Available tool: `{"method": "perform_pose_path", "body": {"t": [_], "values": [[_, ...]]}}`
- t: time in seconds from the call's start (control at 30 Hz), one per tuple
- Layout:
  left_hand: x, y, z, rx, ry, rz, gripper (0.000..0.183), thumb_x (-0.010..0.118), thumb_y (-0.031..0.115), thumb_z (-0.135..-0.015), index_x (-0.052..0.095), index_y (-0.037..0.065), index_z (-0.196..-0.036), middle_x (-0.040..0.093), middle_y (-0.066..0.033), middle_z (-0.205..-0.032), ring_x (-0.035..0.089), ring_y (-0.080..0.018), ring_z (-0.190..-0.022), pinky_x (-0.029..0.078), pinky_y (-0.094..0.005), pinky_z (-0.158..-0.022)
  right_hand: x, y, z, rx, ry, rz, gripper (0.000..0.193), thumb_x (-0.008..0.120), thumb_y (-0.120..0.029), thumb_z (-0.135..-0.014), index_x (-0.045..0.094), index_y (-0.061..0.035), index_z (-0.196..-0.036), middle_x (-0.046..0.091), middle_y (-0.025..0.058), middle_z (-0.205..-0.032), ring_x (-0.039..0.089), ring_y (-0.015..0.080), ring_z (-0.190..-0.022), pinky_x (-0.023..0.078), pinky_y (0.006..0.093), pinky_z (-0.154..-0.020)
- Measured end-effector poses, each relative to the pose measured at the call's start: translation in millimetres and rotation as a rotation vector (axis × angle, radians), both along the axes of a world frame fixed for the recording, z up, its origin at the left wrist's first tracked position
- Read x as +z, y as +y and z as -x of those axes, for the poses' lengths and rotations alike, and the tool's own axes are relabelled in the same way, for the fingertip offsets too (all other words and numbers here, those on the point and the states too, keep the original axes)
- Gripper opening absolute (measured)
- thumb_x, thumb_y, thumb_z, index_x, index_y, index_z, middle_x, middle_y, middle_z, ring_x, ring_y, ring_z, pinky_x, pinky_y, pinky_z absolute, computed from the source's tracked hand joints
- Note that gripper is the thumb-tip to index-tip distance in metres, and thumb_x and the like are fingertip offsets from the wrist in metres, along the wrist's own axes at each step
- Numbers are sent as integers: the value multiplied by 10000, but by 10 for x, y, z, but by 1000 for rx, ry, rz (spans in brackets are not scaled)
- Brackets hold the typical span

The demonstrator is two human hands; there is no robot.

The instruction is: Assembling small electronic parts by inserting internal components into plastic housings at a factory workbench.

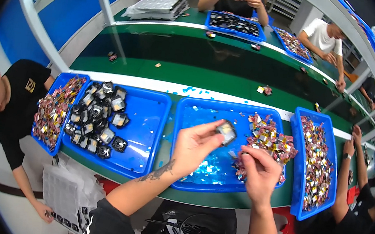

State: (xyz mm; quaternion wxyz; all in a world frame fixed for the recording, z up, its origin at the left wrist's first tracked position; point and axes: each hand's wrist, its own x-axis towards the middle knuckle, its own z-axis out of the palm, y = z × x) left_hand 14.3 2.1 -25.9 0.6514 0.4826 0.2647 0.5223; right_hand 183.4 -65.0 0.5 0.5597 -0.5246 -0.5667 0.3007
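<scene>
Pinching a black housing between thumb and fingers, the left hand is holding it up over the middle blue tray, a pale piece showing inside the housing. Right hand is hovering above the same tray, thumb and forefinger curling in with tips pressing together; a dark speck is showing there, but cannot tell whether anything is being gripped.

Beneath and beside the right hand, a loose heap of pink, silver and yellow pieces is filling the tray's right side. To the left, a 2nd blue tray is carrying more black housings, crowding its left half. Flanking these, 2 narrower trays are brimming with small pieces: the left narrow tray and the right narrow tray.

At left, a co-worker in black is reaching down to a stack of white trays.

Beyond the trays, blue scraps are dotting a white rail. Past it a dark-and-green belt is bearing scattered parts.

Farther off, a person is working with both hands raised above a tray of black parts; a white-shirted person is bending nearby.
</scene>
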Motion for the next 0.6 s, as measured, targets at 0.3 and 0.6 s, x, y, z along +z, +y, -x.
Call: {"method": "perform_pose_path", "body": {"t": [0.3, 0.6], "values": [[-27, -62, 8, -320, 51, 48, 417, 538, -33, -934, 481, -43, -1347, 586, -139, -1256, 582, -163, -1114, 471, -294, -975, 226, 35, 197, -104, -256, 11, 116, 683, 46, -797, 668, 16, -908, 672, 103, -779, 642, 169, -642, 499, 283, -584], [-61, -59, -6, -311, 41, -53, 416, 545, -23, -936, 480, -41, -1346, 550, -128, -1302, 538, -167, -1168, 460, -298, -995, 222, 90, 123, -58, -296, -13, 85, 705, 16, -785, 662, 0, -856, 664, 83, -736, 616, 167, -603, 479, 281, -577]]}}
